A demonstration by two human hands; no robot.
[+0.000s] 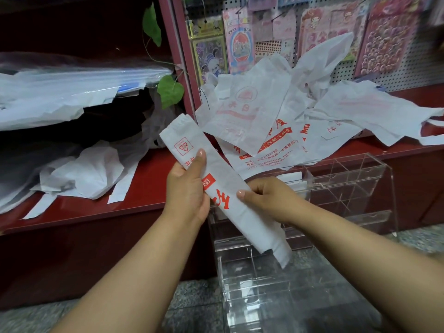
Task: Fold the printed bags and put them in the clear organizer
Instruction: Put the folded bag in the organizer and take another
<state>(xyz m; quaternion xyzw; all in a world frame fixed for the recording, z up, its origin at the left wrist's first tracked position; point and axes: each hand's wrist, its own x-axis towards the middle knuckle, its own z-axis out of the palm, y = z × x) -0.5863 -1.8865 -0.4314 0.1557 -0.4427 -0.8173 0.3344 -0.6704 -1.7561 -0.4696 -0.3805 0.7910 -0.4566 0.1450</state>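
Both hands grip a folded bag (217, 186) held above the clear organizer (336, 188): left hand (186, 191) pinching its middle, right hand (264, 197) its edge. Red print shows a triangle marked "02". Behind the organizer, loose bags (276, 121) read "136135788".

Dark red wooden shelf unit (134, 188) spans the scene; a white perforated pegboard wall (394, 75) with pink sticker sheets (389, 37) stands far right; grey speckled stone floor (192, 299) lies near.
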